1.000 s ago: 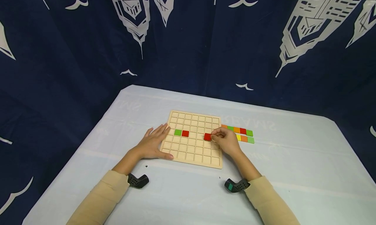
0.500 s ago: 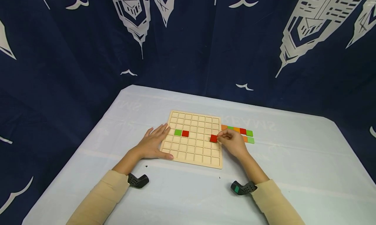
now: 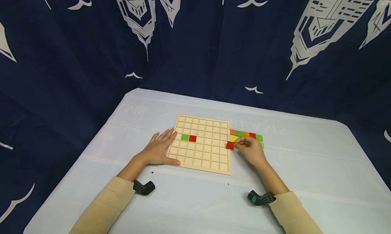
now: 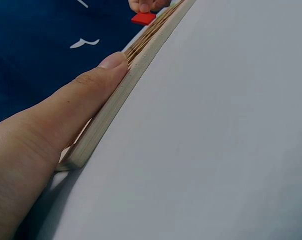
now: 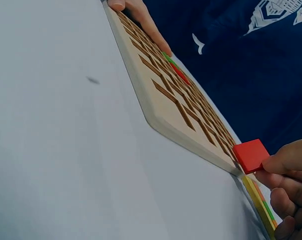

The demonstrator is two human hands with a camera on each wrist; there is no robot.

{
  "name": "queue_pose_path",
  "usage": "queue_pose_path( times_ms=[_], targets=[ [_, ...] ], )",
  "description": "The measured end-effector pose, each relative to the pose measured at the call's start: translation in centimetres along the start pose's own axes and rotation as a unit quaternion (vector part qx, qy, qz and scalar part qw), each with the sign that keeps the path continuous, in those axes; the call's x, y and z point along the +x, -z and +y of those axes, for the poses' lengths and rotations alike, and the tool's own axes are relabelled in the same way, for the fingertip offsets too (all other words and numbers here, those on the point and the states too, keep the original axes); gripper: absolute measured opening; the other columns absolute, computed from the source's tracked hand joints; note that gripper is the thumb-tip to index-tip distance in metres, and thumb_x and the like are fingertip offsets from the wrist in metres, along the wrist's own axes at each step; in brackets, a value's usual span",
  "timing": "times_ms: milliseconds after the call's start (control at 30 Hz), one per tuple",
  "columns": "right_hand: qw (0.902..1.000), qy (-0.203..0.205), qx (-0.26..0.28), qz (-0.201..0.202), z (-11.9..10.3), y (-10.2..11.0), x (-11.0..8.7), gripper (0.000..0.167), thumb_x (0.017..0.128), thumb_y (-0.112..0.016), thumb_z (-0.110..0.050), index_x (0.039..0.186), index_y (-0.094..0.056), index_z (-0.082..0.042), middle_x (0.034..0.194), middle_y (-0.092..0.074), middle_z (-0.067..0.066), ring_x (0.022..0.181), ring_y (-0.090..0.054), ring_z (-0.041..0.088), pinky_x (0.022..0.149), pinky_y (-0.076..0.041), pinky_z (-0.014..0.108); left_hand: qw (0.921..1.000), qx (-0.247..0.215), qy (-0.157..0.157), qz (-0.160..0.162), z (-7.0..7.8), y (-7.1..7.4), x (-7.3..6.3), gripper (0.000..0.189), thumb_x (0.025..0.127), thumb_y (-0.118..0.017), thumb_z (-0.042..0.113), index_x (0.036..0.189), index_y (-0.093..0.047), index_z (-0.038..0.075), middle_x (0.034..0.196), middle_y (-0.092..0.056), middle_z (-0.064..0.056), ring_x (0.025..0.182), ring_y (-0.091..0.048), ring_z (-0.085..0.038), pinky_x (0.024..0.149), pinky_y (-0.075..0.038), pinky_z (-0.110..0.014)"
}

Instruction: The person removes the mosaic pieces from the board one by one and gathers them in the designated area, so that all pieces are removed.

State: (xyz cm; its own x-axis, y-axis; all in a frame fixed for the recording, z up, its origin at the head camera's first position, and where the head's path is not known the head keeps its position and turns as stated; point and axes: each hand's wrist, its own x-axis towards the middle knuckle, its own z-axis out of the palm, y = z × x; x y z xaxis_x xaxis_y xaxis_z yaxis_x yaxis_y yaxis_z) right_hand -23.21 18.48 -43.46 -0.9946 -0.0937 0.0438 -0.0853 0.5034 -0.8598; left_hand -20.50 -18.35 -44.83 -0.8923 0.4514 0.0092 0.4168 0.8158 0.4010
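Observation:
A wooden grid board (image 3: 204, 156) lies on the table, with a green tile (image 3: 184, 137) and a red tile (image 3: 192, 138) side by side in its cells. My left hand (image 3: 158, 149) rests on the board's left edge, fingers spread and straight; in the left wrist view its thumb (image 4: 86, 95) lies along the board's near edge. My right hand (image 3: 252, 151) pinches another red tile (image 5: 251, 156) between thumb and fingertips. This tile is held above the board's right edge, tilted in the right wrist view.
Right of the board lie two rows of tiles: a far row (image 3: 245, 134) of orange, green and red ones, and a nearer row with a yellow tile (image 3: 233, 138), partly hidden by my right hand. Small dark specks dot the white table (image 3: 195, 203). A dark blue curtain (image 3: 195, 57) hangs behind.
My right hand has moved right with the pinched red tile, from above the board's cells to its right edge. The left hand has stayed in place.

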Motion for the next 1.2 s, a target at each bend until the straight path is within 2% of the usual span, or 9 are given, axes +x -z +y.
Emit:
queue_pose_path(
  times_ms=[400,633,933,1200],
  targets=[
    [0.9997,-0.004,-0.024,-0.002,0.9,1.4,-0.1,0.013,0.090,-0.067,-0.008,0.097,-0.066,0.003,0.083,-0.067,0.009,0.070,-0.057,0.017,0.059,-0.048,0.020,1.0000,0.001,0.003,0.000,-0.2,-0.1,-0.1,0.124,0.069,-0.067,0.076,0.157,-0.015,0.007,0.163,-0.004,-0.009,0.149,-0.004,-0.027,0.115,0.001,-0.056],
    [0.9995,-0.004,-0.028,-0.012,1.1,1.2,-0.2,0.012,0.090,-0.067,-0.006,0.096,-0.067,0.004,0.082,-0.066,0.008,0.070,-0.055,0.017,0.059,-0.046,0.020,1.0000,-0.004,0.001,0.002,-0.1,0.0,-0.2,0.124,0.069,-0.068,0.075,0.156,-0.016,0.005,0.163,-0.005,-0.010,0.149,-0.004,-0.028,0.114,0.000,-0.057],
    [0.9995,0.013,-0.028,0.000,1.4,0.8,0.0,0.009,0.088,-0.067,-0.002,0.095,-0.067,0.005,0.081,-0.067,0.009,0.068,-0.055,0.014,0.058,-0.046,0.019,1.0000,-0.002,0.000,0.000,0.0,-0.1,-0.2,0.123,0.069,-0.067,0.076,0.156,-0.016,0.006,0.163,-0.005,-0.010,0.149,-0.005,-0.028,0.114,0.000,-0.057],
    [0.9975,0.025,-0.066,0.012,1.3,0.6,-0.1,0.010,0.087,-0.069,-0.004,0.093,-0.068,0.003,0.083,-0.066,0.009,0.070,-0.056,0.018,0.059,-0.046,0.019,1.0000,-0.002,0.002,-0.001,0.0,0.0,-0.1,0.123,0.069,-0.068,0.075,0.156,-0.015,0.006,0.163,-0.005,-0.010,0.149,-0.004,-0.028,0.115,0.001,-0.056]
  ],
)
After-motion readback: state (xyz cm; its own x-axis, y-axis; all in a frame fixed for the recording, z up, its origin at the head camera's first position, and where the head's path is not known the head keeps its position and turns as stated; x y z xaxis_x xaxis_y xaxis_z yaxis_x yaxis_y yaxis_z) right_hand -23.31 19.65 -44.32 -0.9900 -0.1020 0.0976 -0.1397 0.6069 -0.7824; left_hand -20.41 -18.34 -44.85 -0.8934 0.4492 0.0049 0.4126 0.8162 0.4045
